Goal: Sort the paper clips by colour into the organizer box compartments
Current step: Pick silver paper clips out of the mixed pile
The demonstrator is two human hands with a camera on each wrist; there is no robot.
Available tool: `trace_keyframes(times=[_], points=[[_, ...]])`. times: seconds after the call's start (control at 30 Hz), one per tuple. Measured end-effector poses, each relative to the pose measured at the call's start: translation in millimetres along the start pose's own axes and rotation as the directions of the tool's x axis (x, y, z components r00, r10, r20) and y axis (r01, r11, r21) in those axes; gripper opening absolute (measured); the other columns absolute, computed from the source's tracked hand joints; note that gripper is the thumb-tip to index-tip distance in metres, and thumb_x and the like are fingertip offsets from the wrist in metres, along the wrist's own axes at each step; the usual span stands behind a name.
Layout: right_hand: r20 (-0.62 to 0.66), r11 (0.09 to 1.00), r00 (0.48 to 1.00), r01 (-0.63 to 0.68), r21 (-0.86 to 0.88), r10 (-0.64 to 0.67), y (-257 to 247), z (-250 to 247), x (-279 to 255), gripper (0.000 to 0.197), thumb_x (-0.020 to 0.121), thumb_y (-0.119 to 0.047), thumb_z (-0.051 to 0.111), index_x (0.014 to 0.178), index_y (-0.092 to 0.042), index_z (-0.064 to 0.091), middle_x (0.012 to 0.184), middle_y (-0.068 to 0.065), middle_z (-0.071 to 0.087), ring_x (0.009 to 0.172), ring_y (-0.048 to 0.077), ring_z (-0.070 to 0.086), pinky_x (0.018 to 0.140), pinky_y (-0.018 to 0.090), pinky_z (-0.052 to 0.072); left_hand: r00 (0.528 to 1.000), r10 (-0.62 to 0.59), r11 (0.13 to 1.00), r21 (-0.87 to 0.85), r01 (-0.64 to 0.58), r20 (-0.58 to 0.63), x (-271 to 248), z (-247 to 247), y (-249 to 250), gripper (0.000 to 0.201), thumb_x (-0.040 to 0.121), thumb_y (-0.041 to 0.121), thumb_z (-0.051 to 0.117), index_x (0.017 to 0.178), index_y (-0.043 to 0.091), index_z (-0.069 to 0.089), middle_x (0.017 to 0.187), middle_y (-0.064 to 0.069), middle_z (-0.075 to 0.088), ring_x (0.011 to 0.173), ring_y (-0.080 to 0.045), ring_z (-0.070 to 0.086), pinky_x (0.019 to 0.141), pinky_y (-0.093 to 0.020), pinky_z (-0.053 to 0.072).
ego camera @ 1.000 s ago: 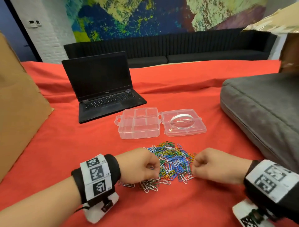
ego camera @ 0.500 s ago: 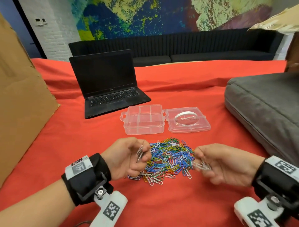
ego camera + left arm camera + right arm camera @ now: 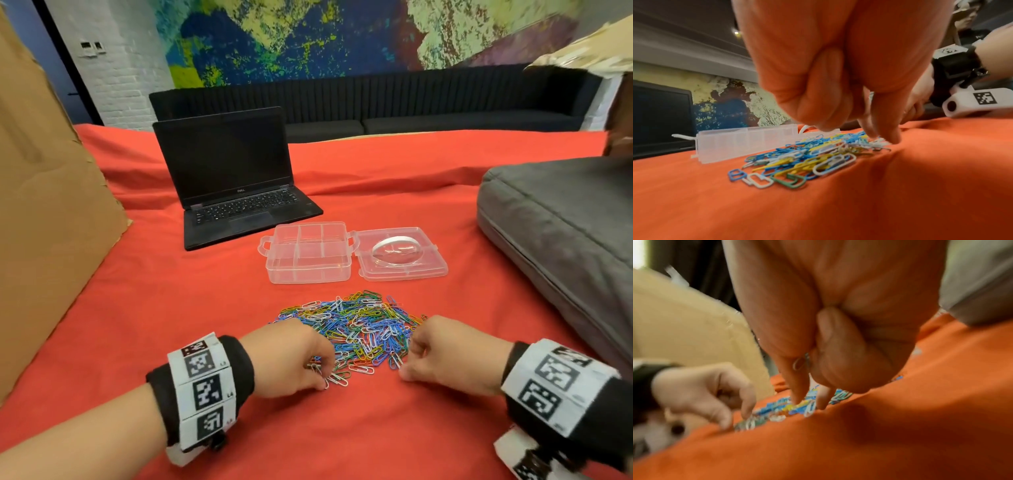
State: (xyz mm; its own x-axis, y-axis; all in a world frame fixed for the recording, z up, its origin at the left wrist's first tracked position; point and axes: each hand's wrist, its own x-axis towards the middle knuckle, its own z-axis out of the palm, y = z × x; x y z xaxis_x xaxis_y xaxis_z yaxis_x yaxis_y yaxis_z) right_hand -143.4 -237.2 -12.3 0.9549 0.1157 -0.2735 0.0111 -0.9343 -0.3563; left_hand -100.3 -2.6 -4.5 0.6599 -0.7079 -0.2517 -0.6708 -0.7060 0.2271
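- The paper clips (image 3: 356, 329) lie in a mixed heap of blue, green, yellow and white on the red cloth (image 3: 178, 308), just in front of the box.
- The clear box (image 3: 308, 253) stands open beyond the heap, its compartments showing no clips; its lid (image 3: 400, 253) lies flat to the right, joined to it.
- The left hand (image 3: 291, 359) sits at the near left edge of the heap, fingers curled down, thumb and forefinger pinching white clips against the cloth.
- The right hand (image 3: 445, 356) sits at the near right edge, fingers curled under; the right wrist view shows a white clip (image 3: 800, 364) tucked between thumb and curled fingers while two fingertips (image 3: 797, 395) reach down into the heap.
- An open laptop (image 3: 233, 181) with a dark screen stands behind and left of the box, well apart from the heap.
- A grey cushion (image 3: 561, 233) fills the right side, near the lid.
- A cardboard sheet (image 3: 48, 212) leans along the left edge.
- A dark sofa (image 3: 376, 99) and a painted wall (image 3: 342, 34) lie beyond the cloth.
- Nothing stands between heap and box.
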Motion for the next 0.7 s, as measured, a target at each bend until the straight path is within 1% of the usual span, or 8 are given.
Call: trace_keyframes(times=[0.2,0.33,0.43,0.53,0.6,0.63,0.67,0.7], points=[[-0.008,0.989,1.000,0.025,-0.144,-0.026,-2.1,3.7,-0.1,0.022,0.083,-0.031,0.060,0.066,-0.018,0.055,0.071,0.007,0.061,0.063,0.016,0.048,0.051,0.020,0.033,1.000,-0.022,0.986,-0.168,0.022,0.005,2.5,-3.1,-2.4,0.009,0.086,0.024,0.064,0.088,0.016,0.068,0.057,0.010,0.049,0.050,0.001,0.046,0.050,-0.009,0.031],[-0.093,0.992,0.996,-0.001,-0.126,-0.011,-2.6,-1.1,-3.2,0.021,0.078,-0.039,0.069,0.083,-0.019,0.067,0.080,-0.004,0.063,0.076,0.012,0.058,0.062,0.021,0.040,1.000,-0.027,0.998,-0.051,0.026,-0.008,2.9,-2.0,-1.1,0.017,0.083,0.033,0.068,0.096,0.022,0.068,0.067,0.008,0.054,0.059,-0.005,0.046,0.056,-0.018,0.032],[-0.143,0.971,0.987,0.035,-0.235,-0.070,-7.8,2.7,0.0,0.013,0.083,-0.028,0.060,0.087,-0.020,0.068,0.090,0.000,0.069,0.087,0.018,0.064,0.066,0.021,0.040,1.000,-0.004,1.000,-0.005,0.004,-0.006,4.1,-0.7,-1.1,0.016,0.086,0.034,0.063,0.094,0.021,0.070,0.074,0.005,0.062,0.065,-0.007,0.046,0.062,-0.022,0.035],[-0.110,0.967,0.991,0.052,-0.250,-0.082,-2.2,0.9,0.8,0.016,0.082,-0.019,0.050,0.071,-0.023,0.061,0.068,-0.005,0.060,0.068,0.015,0.056,0.061,0.020,0.039,1.000,-0.011,0.993,-0.114,0.008,-0.027,2.4,-2.0,-4.6,0.015,0.089,0.030,0.061,0.092,0.019,0.072,0.069,0.008,0.063,0.060,-0.004,0.047,0.061,-0.018,0.038],[-0.045,0.995,0.998,0.045,-0.084,-0.049,1.5,-5.7,-1.6,0.020,0.082,-0.019,0.054,0.062,-0.018,0.057,0.052,-0.007,0.047,0.051,0.008,0.043,0.050,0.014,0.034,0.996,-0.045,0.957,-0.291,0.021,-0.077,-0.1,-3.6,-8.5,0.011,0.087,0.025,0.065,0.085,0.018,0.073,0.052,0.014,0.055,0.049,0.000,0.044,0.054,-0.013,0.034],[0.000,0.989,1.000,0.018,0.144,-0.018,2.4,-9.6,-5.0,0.021,0.084,-0.017,0.057,0.063,-0.015,0.057,0.048,-0.007,0.042,0.043,0.006,0.037,0.042,0.014,0.032,0.991,-0.087,0.914,-0.405,0.038,-0.105,-1.1,-4.1,-10.3,0.009,0.086,0.022,0.067,0.082,0.017,0.073,0.047,0.014,0.051,0.045,0.000,0.041,0.051,-0.014,0.033],[0.078,0.888,0.997,-0.047,0.458,0.012,2.4,-13.5,-9.2,0.022,0.087,-0.013,0.058,0.065,-0.014,0.056,0.046,-0.007,0.037,0.037,0.006,0.030,0.034,0.016,0.028,0.982,-0.144,0.848,-0.527,0.058,-0.123,-2.2,-4.6,-12.0,0.009,0.086,0.020,0.069,0.078,0.016,0.073,0.044,0.014,0.048,0.043,-0.001,0.038,0.049,-0.016,0.033],[0.174,0.655,0.985,-0.140,0.743,0.013,5.3,-16.6,-10.0,0.023,0.088,-0.009,0.058,0.066,-0.013,0.051,0.046,-0.005,0.031,0.034,0.005,0.023,0.031,0.013,0.020,0.972,-0.205,0.755,-0.651,0.082,-0.115,-3.3,-4.4,-14.1,0.011,0.086,0.018,0.069,0.076,0.015,0.071,0.044,0.012,0.045,0.042,-0.003,0.034,0.046,-0.019,0.032]])
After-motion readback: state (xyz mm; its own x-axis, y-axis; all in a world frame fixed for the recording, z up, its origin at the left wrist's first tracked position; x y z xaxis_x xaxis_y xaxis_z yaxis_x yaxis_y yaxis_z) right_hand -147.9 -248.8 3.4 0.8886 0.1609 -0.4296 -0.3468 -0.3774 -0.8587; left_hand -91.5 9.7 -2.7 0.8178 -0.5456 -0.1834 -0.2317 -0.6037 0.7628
